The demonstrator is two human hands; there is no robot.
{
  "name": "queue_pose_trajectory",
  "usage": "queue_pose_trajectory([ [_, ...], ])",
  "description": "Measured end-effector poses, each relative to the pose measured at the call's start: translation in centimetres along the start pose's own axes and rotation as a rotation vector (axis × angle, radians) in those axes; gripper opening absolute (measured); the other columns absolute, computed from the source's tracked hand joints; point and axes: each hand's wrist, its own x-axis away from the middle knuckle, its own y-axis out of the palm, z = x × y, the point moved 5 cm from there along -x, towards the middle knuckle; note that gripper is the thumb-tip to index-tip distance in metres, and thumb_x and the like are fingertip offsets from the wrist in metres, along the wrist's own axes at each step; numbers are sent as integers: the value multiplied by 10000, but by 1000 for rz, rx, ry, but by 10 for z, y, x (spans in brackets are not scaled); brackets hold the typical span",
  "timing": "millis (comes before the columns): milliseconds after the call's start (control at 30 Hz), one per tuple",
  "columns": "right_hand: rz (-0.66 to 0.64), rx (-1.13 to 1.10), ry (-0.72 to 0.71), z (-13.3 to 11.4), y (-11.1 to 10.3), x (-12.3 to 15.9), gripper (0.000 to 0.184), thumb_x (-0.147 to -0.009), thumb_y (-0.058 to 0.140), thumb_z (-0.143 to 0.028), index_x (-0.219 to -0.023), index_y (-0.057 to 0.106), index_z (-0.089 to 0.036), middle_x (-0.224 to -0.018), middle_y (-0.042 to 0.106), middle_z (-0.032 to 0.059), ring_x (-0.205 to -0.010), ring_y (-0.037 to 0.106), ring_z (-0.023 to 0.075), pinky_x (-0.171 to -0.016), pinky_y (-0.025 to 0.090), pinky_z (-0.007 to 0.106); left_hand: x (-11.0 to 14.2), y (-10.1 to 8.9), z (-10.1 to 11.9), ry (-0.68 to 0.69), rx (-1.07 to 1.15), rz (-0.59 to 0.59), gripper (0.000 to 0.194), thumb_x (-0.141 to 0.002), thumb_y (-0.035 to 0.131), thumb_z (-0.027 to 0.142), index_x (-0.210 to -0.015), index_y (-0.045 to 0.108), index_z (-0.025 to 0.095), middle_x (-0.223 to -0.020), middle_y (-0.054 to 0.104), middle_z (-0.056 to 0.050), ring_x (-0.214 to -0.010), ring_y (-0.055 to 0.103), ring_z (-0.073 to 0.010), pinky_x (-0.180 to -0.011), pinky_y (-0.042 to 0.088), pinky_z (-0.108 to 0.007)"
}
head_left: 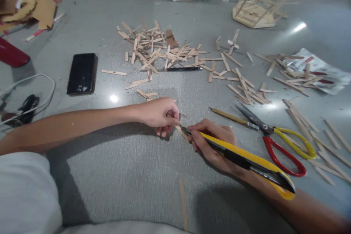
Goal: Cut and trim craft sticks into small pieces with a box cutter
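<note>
Between the thumb and fingers of my left hand [161, 113] is one end of a thin wooden stick [182, 132], held low over the grey table. My right hand [214, 140] is closed around a yellow and black utility knife [241, 157]. The knife's front end meets the stick close to my left fingertips; its blade is too small to make out. Another wooden stick [183, 201] lies near the table's front edge. To the right of my right hand rest scissors [267, 129] with one red and one yellow handle, and a slim brown tool [233, 117].
A pile of wooden sticks [153, 49] spreads across the middle, with a black pen [185, 68] along its near side. A phone [81, 74] lies left. A stick frame [255, 12] stands back right, and a silver packet [318, 69] lies among more sticks.
</note>
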Motion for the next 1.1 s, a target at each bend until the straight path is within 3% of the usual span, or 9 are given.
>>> queue_pose_trajectory([
  [233, 0, -32, -11, 3, 0, 1, 139, -984, 583, -317, -908, 650, -220, -581, 624, -37, -446, 548, 84, -460, 434, 211, 0, 2, 0, -10, 8, 7, 250, -963, 622, 260, -759, 617, 115, -616, 687, -40, -520, 694, -143, -495, 541, -227],
  [467, 24, 29, -25, 3, 1, 2, 124, -983, 589, -301, -906, 650, -225, -578, 620, -41, -439, 546, 86, -443, 428, 218, -2, 1, -2, 3, 14, 11, 253, -957, 641, 298, -777, 623, 121, -601, 695, -38, -526, 695, -143, -502, 533, -231],
  [600, 18, 105, -145, -5, 2, 0, 102, -990, 560, -273, -933, 635, -233, -627, 656, -28, -458, 573, 95, -456, 440, 229, -2, 2, -2, 9, 2, 19, 257, -973, 622, 277, -769, 619, 121, -605, 703, -44, -522, 698, -143, -489, 526, -222],
  [767, -2, 80, -130, -8, 5, -6, 232, -1028, 482, -267, -804, 539, -246, -538, 535, -64, -427, 494, 86, -455, 392, 240, 0, 3, 0, 3, -23, 36, 253, -965, 638, 274, -767, 611, 119, -619, 714, -50, -528, 705, -145, -486, 507, -207],
  [1100, -87, 124, -142, -10, 9, -9, 284, -1023, 473, -276, -743, 445, -235, -573, 494, -69, -444, 420, 71, -475, 340, 220, 1, 4, 0, -18, 4, 49, 257, -980, 614, 301, -797, 604, 121, -637, 713, -48, -562, 715, -158, -554, 560, -267],
])
